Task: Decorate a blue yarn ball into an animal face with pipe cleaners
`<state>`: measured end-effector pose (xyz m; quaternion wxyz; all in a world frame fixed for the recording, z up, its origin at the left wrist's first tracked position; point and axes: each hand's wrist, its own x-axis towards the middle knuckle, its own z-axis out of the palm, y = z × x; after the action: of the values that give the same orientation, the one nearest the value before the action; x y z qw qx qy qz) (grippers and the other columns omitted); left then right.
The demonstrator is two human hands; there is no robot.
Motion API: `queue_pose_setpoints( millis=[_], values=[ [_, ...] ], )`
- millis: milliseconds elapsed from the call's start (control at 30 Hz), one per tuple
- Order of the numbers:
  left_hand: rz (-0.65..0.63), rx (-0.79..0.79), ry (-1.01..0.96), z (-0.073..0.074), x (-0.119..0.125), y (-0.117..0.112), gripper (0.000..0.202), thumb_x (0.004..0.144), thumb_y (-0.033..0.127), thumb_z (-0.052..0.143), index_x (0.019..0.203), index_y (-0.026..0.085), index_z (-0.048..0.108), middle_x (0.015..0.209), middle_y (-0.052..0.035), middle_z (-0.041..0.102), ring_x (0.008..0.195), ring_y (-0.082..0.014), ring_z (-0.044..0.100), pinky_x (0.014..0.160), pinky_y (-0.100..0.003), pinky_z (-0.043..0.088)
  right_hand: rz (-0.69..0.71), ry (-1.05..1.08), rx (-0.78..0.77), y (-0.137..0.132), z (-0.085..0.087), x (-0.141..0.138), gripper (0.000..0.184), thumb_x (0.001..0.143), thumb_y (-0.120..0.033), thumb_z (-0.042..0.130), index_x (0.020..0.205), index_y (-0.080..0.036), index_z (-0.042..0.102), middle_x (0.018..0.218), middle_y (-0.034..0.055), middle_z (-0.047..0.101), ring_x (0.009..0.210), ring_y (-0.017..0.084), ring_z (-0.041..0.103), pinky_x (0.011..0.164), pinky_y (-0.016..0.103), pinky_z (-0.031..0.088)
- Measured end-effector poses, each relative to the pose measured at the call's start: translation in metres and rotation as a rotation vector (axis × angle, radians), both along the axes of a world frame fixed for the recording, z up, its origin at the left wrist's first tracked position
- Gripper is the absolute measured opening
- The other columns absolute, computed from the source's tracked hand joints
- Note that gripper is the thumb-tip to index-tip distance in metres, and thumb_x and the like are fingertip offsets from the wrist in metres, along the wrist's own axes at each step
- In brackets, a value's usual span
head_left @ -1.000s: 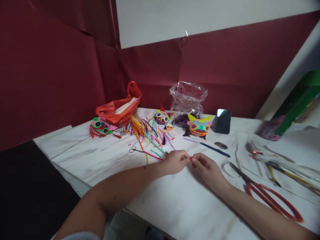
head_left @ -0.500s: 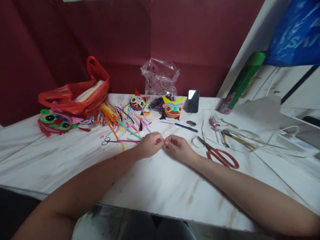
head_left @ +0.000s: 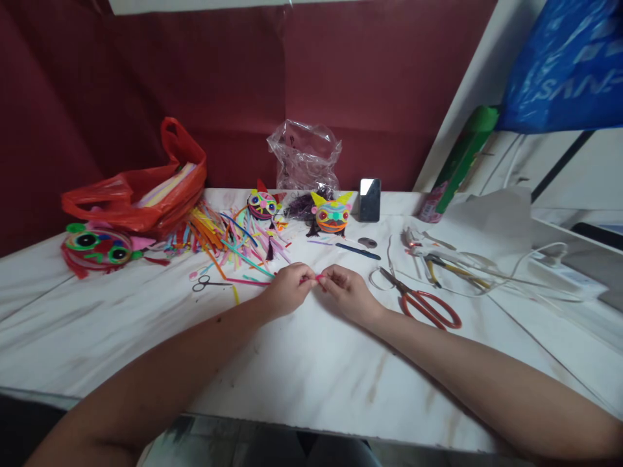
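Note:
My left hand (head_left: 288,289) and my right hand (head_left: 349,293) meet above the marble-patterned table, each closed in a pinch. Between their fingertips shows a small bit of a pink pipe cleaner (head_left: 318,277), mostly hidden by the fingers. Another length of pink pipe cleaner (head_left: 247,281) reaches leftward from behind my left hand; whether it is the same piece I cannot tell. Small scissors (head_left: 208,283) lie to the left of my left hand. Large red-handled scissors (head_left: 426,305) rest right of my right hand.
Loose coloured pipe cleaners (head_left: 226,240) pile up by a red plastic bag (head_left: 131,194). Colourful beast heads (head_left: 331,214) stand behind the hands, near a clear plastic bag (head_left: 306,152) and a phone (head_left: 370,200). Pliers (head_left: 431,269) and white cables (head_left: 511,280) occupy the right side.
The view has shifted slightly. Both hands stay together in a pinch, and a little more of the pink piece shows between the fingertips.

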<state>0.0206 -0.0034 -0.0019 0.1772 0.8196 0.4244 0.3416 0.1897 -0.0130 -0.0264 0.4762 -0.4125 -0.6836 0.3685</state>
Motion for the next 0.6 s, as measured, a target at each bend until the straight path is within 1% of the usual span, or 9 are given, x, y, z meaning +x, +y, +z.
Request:
queue_pose_setpoints(
  millis=[67,167,233,300,333,400,500,567,600],
  values=[
    [-0.018,0.018,0.059,0.000,-0.002,0.002,0.010,0.079,0.013,0.053,0.070,0.018,0.057,0.072,-0.0001,0.060,0.071,-0.0138,0.056,0.067,-0.025,0.042,-0.009,-0.074,0.038,0.000,0.001,0.002,0.022,0.084,-0.039,0.055,0.074,-0.019,0.055,0.062,-0.0019,0.054,0.056,0.012,0.046,0.054,0.024,0.037],
    [-0.049,0.112,0.186,-0.003,-0.005,0.004,0.013,0.083,0.014,0.049,0.074,0.017,0.057,0.077,-0.0027,0.061,0.076,-0.0160,0.056,0.072,-0.028,0.042,0.011,-0.271,0.162,0.000,0.007,0.005,0.015,0.085,-0.027,0.051,0.074,-0.018,0.056,0.064,-0.0007,0.056,0.058,0.012,0.047,0.056,0.023,0.037],
    [-0.091,0.184,0.301,-0.005,-0.006,0.004,0.015,0.085,0.014,0.044,0.076,0.017,0.057,0.079,-0.0048,0.061,0.079,-0.0180,0.057,0.076,-0.032,0.042,0.059,-0.401,0.250,0.000,0.010,0.008,0.012,0.083,-0.018,0.050,0.073,-0.018,0.057,0.066,0.0007,0.058,0.060,0.013,0.049,0.059,0.024,0.038],
    [-0.135,0.243,0.390,-0.006,-0.006,0.004,0.015,0.085,0.013,0.043,0.076,0.017,0.055,0.080,-0.0058,0.061,0.081,-0.0194,0.057,0.078,-0.034,0.041,0.115,-0.462,0.295,0.001,0.012,0.009,0.012,0.080,-0.014,0.050,0.071,-0.018,0.056,0.066,0.0015,0.059,0.062,0.013,0.050,0.062,0.024,0.039],
    [-0.150,0.262,0.402,-0.006,-0.007,0.003,0.015,0.084,0.013,0.043,0.076,0.017,0.055,0.079,-0.0057,0.060,0.080,-0.0194,0.057,0.078,-0.034,0.041,0.127,-0.452,0.287,0.001,0.012,0.008,0.012,0.080,-0.013,0.050,0.070,-0.018,0.056,0.066,0.0016,0.059,0.063,0.013,0.051,0.062,0.024,0.040],
    [-0.134,0.279,0.330,-0.004,-0.006,0.002,0.013,0.082,0.013,0.044,0.073,0.018,0.053,0.075,-0.0041,0.058,0.077,-0.0183,0.055,0.076,-0.033,0.041,0.115,-0.343,0.204,0.001,0.011,0.005,0.012,0.082,-0.018,0.052,0.071,-0.018,0.057,0.065,0.0011,0.059,0.062,0.013,0.051,0.062,0.025,0.040],
    [-0.022,0.249,0.090,-0.002,-0.003,-0.002,0.013,0.080,0.014,0.047,0.068,0.019,0.050,0.069,-0.0011,0.055,0.071,-0.0153,0.053,0.070,-0.029,0.041,0.058,-0.078,0.046,-0.001,0.009,-0.001,0.016,0.082,-0.032,0.056,0.075,-0.018,0.059,0.064,-0.0005,0.058,0.060,0.013,0.051,0.060,0.025,0.042],
    [0.044,0.199,-0.029,-0.003,0.000,-0.005,0.013,0.080,0.016,0.049,0.067,0.019,0.049,0.068,0.0002,0.054,0.068,-0.0141,0.052,0.066,-0.027,0.041,0.039,0.020,0.014,-0.003,0.009,-0.004,0.020,0.081,-0.038,0.058,0.076,-0.018,0.058,0.065,-0.0008,0.057,0.061,0.013,0.051,0.060,0.026,0.042],
    [0.055,0.165,-0.059,-0.004,0.001,-0.006,0.013,0.080,0.017,0.050,0.067,0.019,0.050,0.068,0.0007,0.054,0.067,-0.0137,0.052,0.065,-0.026,0.041,0.030,0.026,0.023,-0.003,0.009,-0.004,0.020,0.082,-0.038,0.058,0.075,-0.019,0.057,0.064,-0.0011,0.056,0.060,0.013,0.050,0.059,0.026,0.042]
  ],
)
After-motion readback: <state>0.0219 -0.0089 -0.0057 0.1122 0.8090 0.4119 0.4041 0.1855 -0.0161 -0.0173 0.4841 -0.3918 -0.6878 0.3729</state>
